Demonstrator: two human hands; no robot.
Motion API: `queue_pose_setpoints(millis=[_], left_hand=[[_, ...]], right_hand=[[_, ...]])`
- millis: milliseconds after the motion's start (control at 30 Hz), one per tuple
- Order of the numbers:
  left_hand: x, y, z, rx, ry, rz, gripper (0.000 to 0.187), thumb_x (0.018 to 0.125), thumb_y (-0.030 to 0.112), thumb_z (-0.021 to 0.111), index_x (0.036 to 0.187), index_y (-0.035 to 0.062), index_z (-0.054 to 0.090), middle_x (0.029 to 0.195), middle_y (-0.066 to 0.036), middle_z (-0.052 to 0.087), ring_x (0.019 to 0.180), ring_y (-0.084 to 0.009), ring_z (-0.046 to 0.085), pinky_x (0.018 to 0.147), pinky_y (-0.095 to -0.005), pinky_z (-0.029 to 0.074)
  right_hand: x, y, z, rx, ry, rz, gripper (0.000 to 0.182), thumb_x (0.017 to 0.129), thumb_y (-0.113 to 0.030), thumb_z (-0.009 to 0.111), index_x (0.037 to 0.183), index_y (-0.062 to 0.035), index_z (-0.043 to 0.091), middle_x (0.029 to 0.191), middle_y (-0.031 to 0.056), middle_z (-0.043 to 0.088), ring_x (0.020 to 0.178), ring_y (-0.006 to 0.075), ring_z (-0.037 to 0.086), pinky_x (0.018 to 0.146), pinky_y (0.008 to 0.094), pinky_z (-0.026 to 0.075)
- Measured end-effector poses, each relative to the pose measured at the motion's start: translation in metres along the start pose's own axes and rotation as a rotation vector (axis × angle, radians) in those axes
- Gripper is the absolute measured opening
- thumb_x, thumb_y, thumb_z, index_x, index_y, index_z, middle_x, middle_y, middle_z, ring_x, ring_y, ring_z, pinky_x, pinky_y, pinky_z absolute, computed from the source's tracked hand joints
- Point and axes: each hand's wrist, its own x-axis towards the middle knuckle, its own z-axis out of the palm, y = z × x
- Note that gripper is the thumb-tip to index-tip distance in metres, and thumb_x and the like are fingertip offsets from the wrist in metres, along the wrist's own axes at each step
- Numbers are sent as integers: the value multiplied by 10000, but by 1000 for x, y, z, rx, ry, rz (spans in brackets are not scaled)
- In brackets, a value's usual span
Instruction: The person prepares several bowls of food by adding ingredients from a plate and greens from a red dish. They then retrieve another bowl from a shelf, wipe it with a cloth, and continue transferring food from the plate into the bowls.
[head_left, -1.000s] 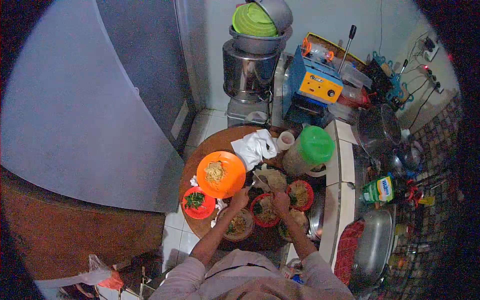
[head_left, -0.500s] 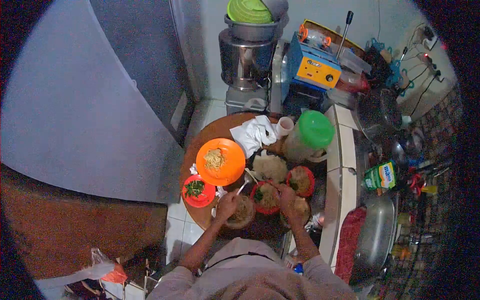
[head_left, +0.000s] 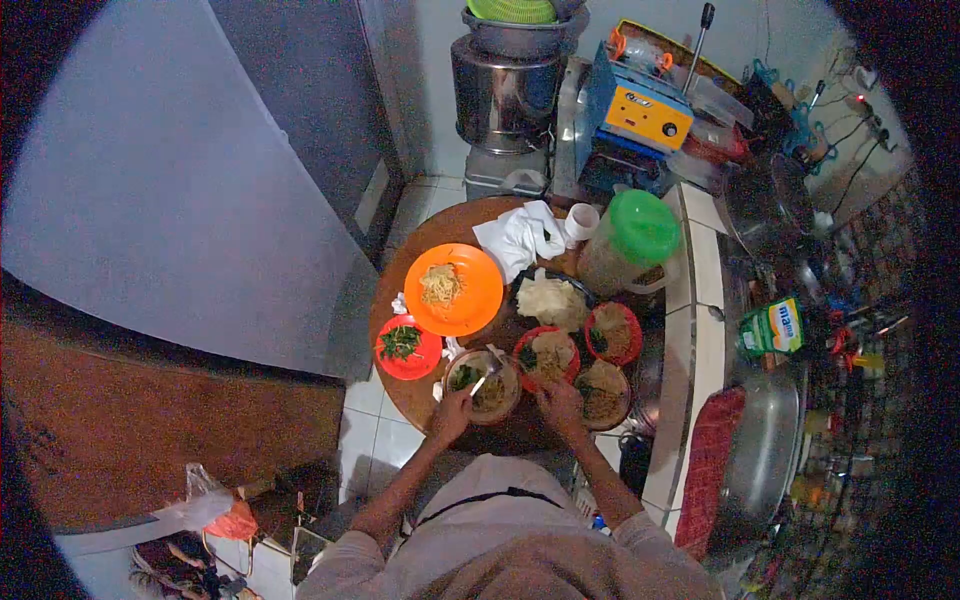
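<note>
Dim, cramped room, a steel pot (head_left: 508, 95) and a blue-and-yellow machine (head_left: 640, 108) at the back, and a round wooden counter (head_left: 400, 285) crowded with food. Down at the near side, the left hand (head_left: 452, 418) is closed around a spoon (head_left: 487, 379), its head over the near bowl (head_left: 516, 402) of noodles (head_left: 490, 397) and greens (head_left: 463, 377). The right hand (head_left: 561, 405) sits by the red bowl (head_left: 575, 366) — fingers drawn in at its near rim, though whether they grip anything, I can't tell. Beside it crowd the far red bowl (head_left: 637, 347) and the pale bowl (head_left: 627, 402). That's the danger: a nudge from the right wrist could tip the pale bowl, and a hard push of the spoon might slide the unsteadied near bowl toward the counter's edge. Overload the spoon and noodles would likely spill between bowls. Further left, the orange plate (head_left: 485, 302) carries more noodles, the red plate (head_left: 430, 362) leafy greens — a stray left elbow could catch that one.
</note>
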Motion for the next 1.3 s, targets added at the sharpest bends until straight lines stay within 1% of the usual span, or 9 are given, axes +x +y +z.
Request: queue_pose_setpoints(millis=[300, 400, 467, 567, 633, 867, 1067, 1167, 1300], left_hand=[[-17, 4, 0, 155, -103, -65, 299, 740, 96, 443, 1024, 47, 522, 780, -201, 554, 701, -340, 543, 618, -402, 427], [-25, -10, 8, 4, 46, 131, 308, 742, 109, 449, 1037, 52, 519, 790, -198, 560, 717, -337, 547, 645, -405, 429], [-28, 12, -4, 71, -58, -51, 320, 748, 118, 450, 1056, 57, 511, 799, -201, 565, 737, -330, 554, 661, -408, 431], [-32, 31, -13, 85, -74, -138, 323, 759, 128, 452, 1072, 72, 508, 804, -197, 571, 754, -317, 563, 671, -401, 437], [-32, 24, -10, 24, -98, -153, 318, 763, 135, 454, 1070, 77, 512, 804, -193, 575, 754, -315, 566, 673, -395, 438], [-29, -28, 12, 57, -112, -127, 307, 783, 168, 453, 1073, 92, 519, 791, -169, 588, 732, -285, 578, 677, -362, 446], [-30, -13, 6, -43, -62, -110, 290, 810, 167, 427, 1072, 93, 527, 753, -137, 596, 701, -244, 581, 645, -346, 445], [-31, -14, 5, -113, -62, -86, 290, 812, 155, 422, 1075, 91, 526, 723, -103, 596, 664, -207, 569, 633, -318, 440], [-35, -11, -2, -96, -122, -154, 289, 811, 140, 421, 1076, 86, 523, 709, -84, 591, 643, -179, 552, 632, -296, 435]], right_hand=[[-15, -9, -7, 9, -119, 66, 264, 723, -166, 530, 982, -142, 572, 929, 161, 549, 806, 324, 543, 689, 409, 448], [-27, 4, 9, -30, -74, 30, 263, 722, -161, 531, 980, -137, 573, 878, 156, 558, 788, 318, 547, 677, 403, 449], [-32, 7, 12, -79, -45, 13, 261, 722, -153, 531, 979, -133, 573, 854, 150, 561, 778, 313, 550, 668, 399, 450], [-34, 4, 14, 0, -37, 43, 252, 732, -150, 522, 979, -122, 570, 834, 149, 574, 772, 303, 557, 666, 394, 449], [-33, 0, 12, 4, -135, 241, 230, 743, -154, 516, 960, -101, 574, 838, 156, 582, 761, 298, 566, 662, 385, 450], [-46, 18, 22, -65, -88, 307, 196, 759, -154, 499, 906, -61, 588, 812, 155, 592, 712, 289, 575, 636, 348, 452], [-49, 36, 37, 111, -180, 377, 191, 752, -124, 517, 886, -7, 589, 794, 127, 607, 677, 213, 582, 634, 313, 449], [-51, 51, 58, 388, -185, 359, 187, 761, -91, 503, 902, 0, 586, 755, 81, 608, 643, 162, 557, 617, 284, 439], [-48, 40, 66, 621, -161, 574, 179, 780, -90, 492, 892, 11, 588, 711, 39, 581, 650, 128, 521, 624, 257, 417]])
